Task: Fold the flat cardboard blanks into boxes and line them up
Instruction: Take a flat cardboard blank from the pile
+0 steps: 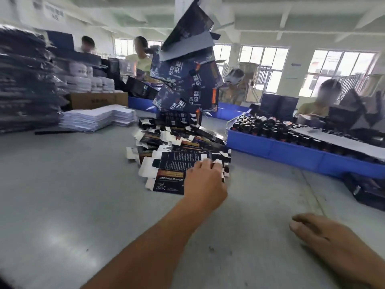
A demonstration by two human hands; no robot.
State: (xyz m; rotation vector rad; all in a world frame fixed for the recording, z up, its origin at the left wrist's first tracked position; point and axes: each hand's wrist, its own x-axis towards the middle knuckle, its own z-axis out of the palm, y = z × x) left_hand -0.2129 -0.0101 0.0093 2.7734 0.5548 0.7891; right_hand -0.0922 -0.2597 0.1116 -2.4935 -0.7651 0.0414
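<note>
On the grey table point(62, 195) the left hand point(205, 182) reaches out and lies on the near end of a slumped heap of flat blanks point(179, 151), fingers curled over the top blank's right edge — gripping it. Behind the heap, folded boxes point(185, 84) tower in a leaning stack. The right hand point(325, 236) rests near right, fingers relaxed — holding nothing.

The grey worktop point(68, 201) carries flat blanks point(179, 163), white sheets point(98, 117), wrapped stacks point(27, 84) and blue trays point(291, 152).
</note>
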